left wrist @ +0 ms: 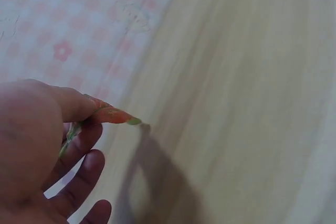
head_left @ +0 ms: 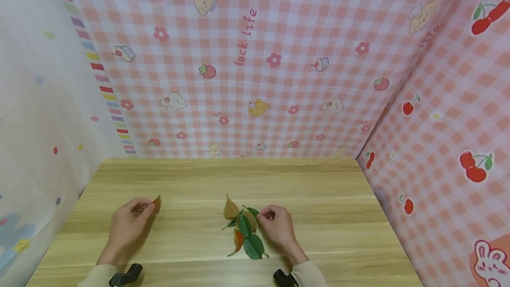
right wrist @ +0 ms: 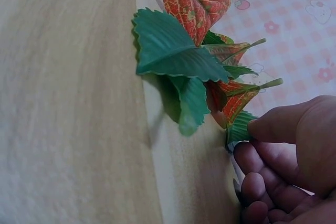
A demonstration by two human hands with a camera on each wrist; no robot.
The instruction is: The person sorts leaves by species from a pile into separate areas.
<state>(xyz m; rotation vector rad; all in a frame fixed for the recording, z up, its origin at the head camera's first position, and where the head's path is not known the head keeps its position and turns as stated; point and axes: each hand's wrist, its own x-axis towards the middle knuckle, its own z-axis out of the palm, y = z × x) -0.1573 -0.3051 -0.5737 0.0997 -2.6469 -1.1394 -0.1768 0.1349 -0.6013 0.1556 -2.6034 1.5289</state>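
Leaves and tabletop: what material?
Green leaves: probably moulded plastic or fabric, fairly matte; even ribs and teeth. Real not ruled out.
Red leaf: possibly printed fabric, matte; crisp pale veins.
Tabletop: wood or wood-look laminate, smooth, low sheen; grain streaks.

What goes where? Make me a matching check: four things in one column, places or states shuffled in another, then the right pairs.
Things
1. Bare left hand
2. Bare right hand
3. Pile of green and orange leaves
4. Pink-and-white checked cloth lettered "luck life"

Matches
A. Behind the pale wood-grain table
B. Pinching a toothed green leaf at the pile's edge
C. Pinching a red-orange leaf away from the pile
D. On the table, between the hands

1-C, 2-B, 3-D, 4-A
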